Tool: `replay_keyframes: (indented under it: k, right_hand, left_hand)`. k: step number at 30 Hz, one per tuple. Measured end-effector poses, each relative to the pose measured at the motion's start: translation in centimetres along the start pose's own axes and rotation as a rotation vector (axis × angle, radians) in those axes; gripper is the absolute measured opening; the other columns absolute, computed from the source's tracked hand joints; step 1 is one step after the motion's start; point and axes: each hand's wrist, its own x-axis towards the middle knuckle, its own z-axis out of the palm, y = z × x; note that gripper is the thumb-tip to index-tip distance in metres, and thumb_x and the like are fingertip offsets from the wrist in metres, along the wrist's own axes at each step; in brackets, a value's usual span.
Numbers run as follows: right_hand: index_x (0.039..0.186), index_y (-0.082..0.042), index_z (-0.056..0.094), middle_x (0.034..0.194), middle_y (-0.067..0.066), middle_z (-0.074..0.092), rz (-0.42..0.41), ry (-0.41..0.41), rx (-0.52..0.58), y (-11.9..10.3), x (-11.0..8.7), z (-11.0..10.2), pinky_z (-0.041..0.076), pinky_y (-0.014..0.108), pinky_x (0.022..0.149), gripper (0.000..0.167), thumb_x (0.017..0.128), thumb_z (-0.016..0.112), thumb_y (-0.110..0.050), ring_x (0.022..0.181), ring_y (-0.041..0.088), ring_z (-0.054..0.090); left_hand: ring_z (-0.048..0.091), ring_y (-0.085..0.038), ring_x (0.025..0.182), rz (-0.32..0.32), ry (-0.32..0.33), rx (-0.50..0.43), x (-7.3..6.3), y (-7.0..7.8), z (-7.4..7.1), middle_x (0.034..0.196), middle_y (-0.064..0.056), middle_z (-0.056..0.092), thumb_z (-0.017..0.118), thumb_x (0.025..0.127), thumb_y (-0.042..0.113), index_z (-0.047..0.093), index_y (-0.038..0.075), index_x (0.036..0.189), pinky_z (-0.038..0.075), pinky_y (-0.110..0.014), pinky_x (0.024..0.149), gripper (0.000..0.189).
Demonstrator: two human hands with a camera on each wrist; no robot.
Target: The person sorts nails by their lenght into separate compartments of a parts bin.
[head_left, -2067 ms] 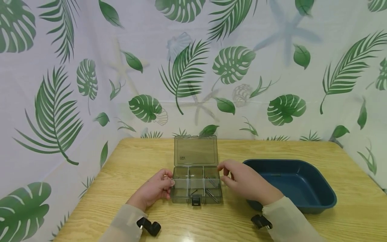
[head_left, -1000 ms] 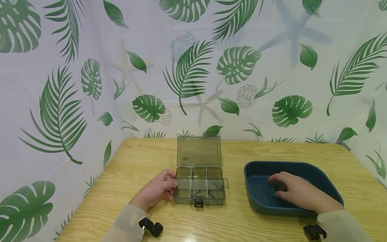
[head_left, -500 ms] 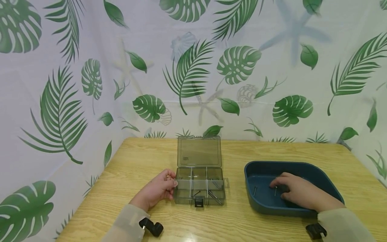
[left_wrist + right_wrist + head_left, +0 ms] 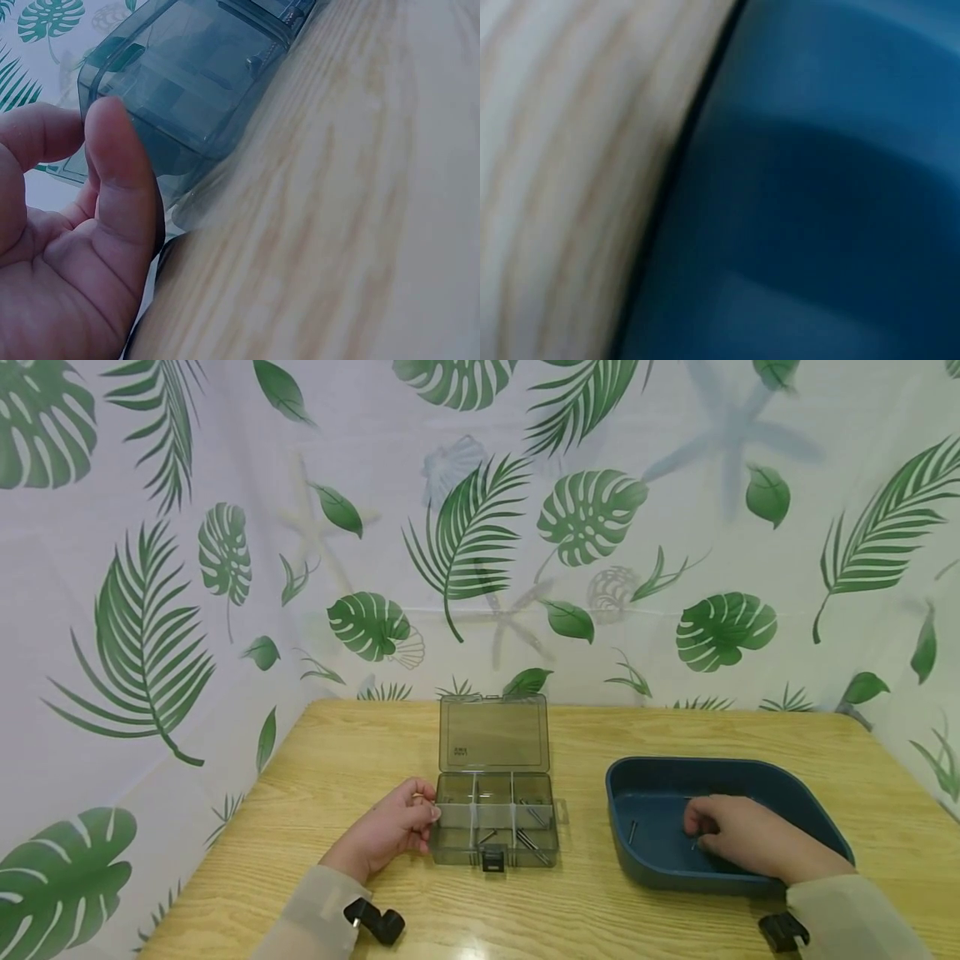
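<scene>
A smoky clear compartment box [image 4: 495, 818] stands on the table with its lid [image 4: 493, 733] raised at the back. My left hand [image 4: 393, 822] grips the box's left side between thumb and fingers; the left wrist view shows the thumb [image 4: 116, 161] against the wall. Slim metal screws [image 4: 530, 843] lie in the right and front middle compartments. Inside a dark blue basin [image 4: 622, 860], my right hand [image 4: 742, 835] has its fingers curled, pinching a small screw [image 4: 693, 845] that is mostly hidden. Another screw [image 4: 633, 832] lies on the basin floor to its left.
The wooden table [image 4: 465, 918] runs back to a leaf-print cloth [image 4: 480, 527]. A strip of tabletop separates the box from the basin. The right wrist view is blurred, with only the basin wall [image 4: 817, 187] and wood showing. Black clips sit at both cuffs.
My right hand has moved from beside the box into the basin. There its fingers have closed around a screw, which has shifted slightly right. The left hand stays on the box.
</scene>
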Motion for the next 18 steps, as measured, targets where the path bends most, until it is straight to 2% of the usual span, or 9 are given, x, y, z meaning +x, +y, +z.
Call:
replay_keyframes:
  k: [3,7,12,15,17,18]
  right_hand:
    - [0.089,-0.018,0.059,0.079,-0.004,0.054,-0.016,0.005,-0.024,-0.2,-0.2,0.2,0.04,0.036,0.063,0.016,0.094,0.067,-0.006,0.069,0.016,0.048]
    - [0.086,-0.018,0.055,0.081,-0.002,0.049,-0.038,0.005,-0.042,-0.2,-0.4,0.3,0.037,0.034,0.061,0.018,0.097,0.065,-0.008,0.069,0.016,0.045]
    - [0.085,-0.017,0.054,0.081,-0.002,0.048,-0.047,0.056,-0.041,-0.5,-0.6,0.3,0.038,0.032,0.06,0.019,0.1,0.062,-0.01,0.069,0.015,0.044]
    - [0.09,-0.016,0.058,0.081,-0.004,0.053,-0.048,0.102,-0.022,-0.9,-0.4,0.0,0.042,0.033,0.063,0.012,0.099,0.064,-0.012,0.07,0.013,0.049]
    - [0.099,-0.015,0.064,0.088,-0.005,0.059,-0.054,0.126,-0.002,-1.4,-0.4,-0.2,0.047,0.036,0.067,0.003,0.098,0.066,-0.012,0.076,0.013,0.055]
    - [0.104,-0.015,0.067,0.093,-0.005,0.062,-0.06,0.135,0.007,-1.7,-0.3,-0.3,0.05,0.037,0.07,0.007,0.098,0.066,-0.012,0.081,0.013,0.058]
  left_hand:
    - [0.047,-0.016,0.067,0.005,-0.003,-0.001,-0.1,0.0,0.0,0.079,-0.005,0.047,0.057,0.098,0.006,0.037,0.003,0.119,0.052,-0.03,0.06,0.029]
    - [0.047,-0.017,0.066,0.011,-0.006,-0.002,0.0,0.1,0.1,0.079,-0.004,0.046,0.057,0.098,0.006,0.037,0.002,0.119,0.052,-0.03,0.06,0.03]
    - [0.047,-0.016,0.066,0.001,-0.005,-0.011,0.2,-0.1,0.1,0.078,-0.004,0.046,0.056,0.097,0.005,0.037,0.002,0.119,0.052,-0.029,0.059,0.029]
    - [0.048,-0.016,0.066,0.003,-0.003,-0.012,0.1,-0.2,0.1,0.078,-0.004,0.047,0.057,0.097,0.005,0.037,0.002,0.119,0.052,-0.03,0.059,0.03]
    - [0.048,-0.016,0.066,0.005,0.003,-0.012,0.1,-0.2,0.0,0.078,-0.004,0.048,0.057,0.097,0.006,0.038,0.002,0.119,0.052,-0.03,0.059,0.03]
    - [0.048,-0.016,0.066,0.006,0.005,-0.013,0.1,-0.1,0.0,0.078,-0.004,0.048,0.058,0.097,0.006,0.038,0.003,0.119,0.052,-0.03,0.059,0.03]
